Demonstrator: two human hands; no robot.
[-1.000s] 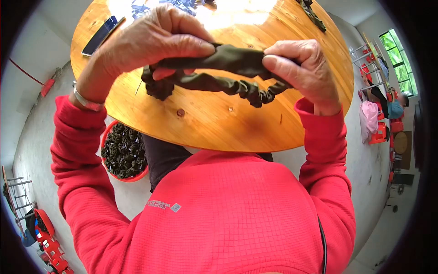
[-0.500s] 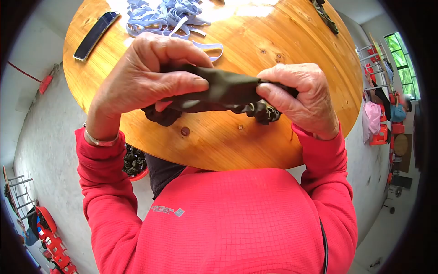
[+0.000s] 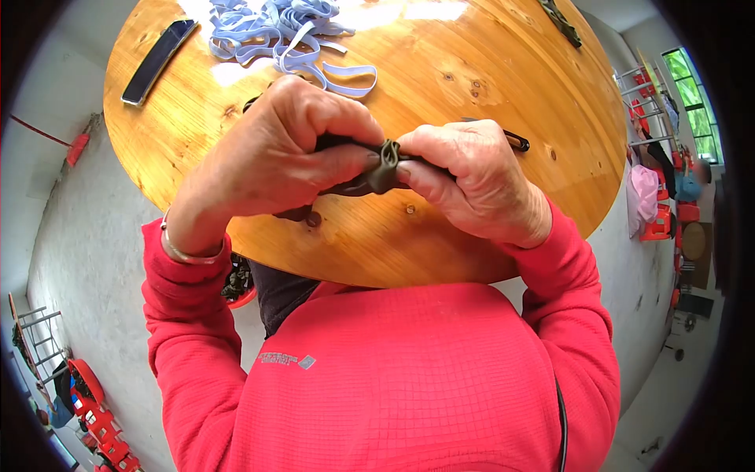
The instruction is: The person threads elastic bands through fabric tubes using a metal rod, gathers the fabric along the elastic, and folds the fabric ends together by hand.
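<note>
A dark olive fabric band [image 3: 384,175] is stretched between my two hands above the wooden table, its middle bunched into gathered folds. My left hand [image 3: 287,149] is closed on it, thumb and fingers pinching just left of the folds. From the right, my right hand [image 3: 476,177] pinches the band close to the left fingertips. Much of the cloth is covered by my fingers, and a bit of it hangs below the left hand. Partly behind the right hand lies a slim black tool [image 3: 517,141], whose kind I cannot make out.
On the round wooden table [image 3: 440,252] lie a heap of light blue elastic straps [image 3: 271,35] and a dark phone [image 3: 160,63]. A strip of camouflage cloth [image 3: 562,23] is at the far right. Under the table edge, a red container [image 3: 242,295] holds dark cloth pieces.
My hands have come closer together, the right moving left. The band's flat middle is now bunched between the fingertips. The black tool behind the right hand has come into sight.
</note>
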